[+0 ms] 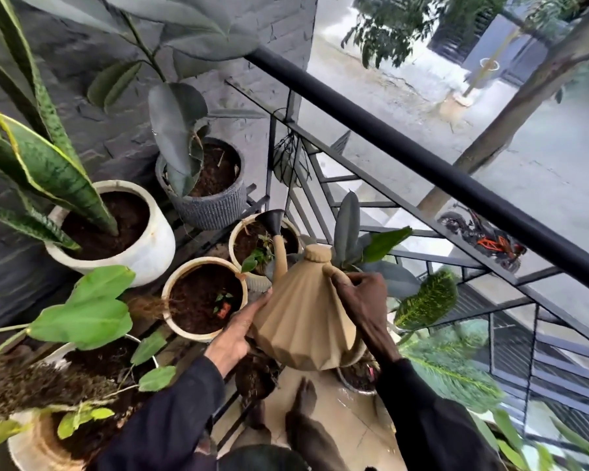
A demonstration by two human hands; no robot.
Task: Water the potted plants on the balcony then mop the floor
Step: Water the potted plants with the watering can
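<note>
Gripping one watering can [303, 321], right hand [361, 300] — left hand [238, 331] flat against it — two cream pots [166, 290] [232, 237] ahead.

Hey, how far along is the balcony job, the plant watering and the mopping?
Done: unclear; nothing shows which pots are already watered. In hand: the right hand grips the watering can by its handle, the left hand steadies its side, and the spout sits over the cream pot near the railing. Left: any remaining pots, then mopping; no mop shows, and the floor looks wet in patches.
</note>
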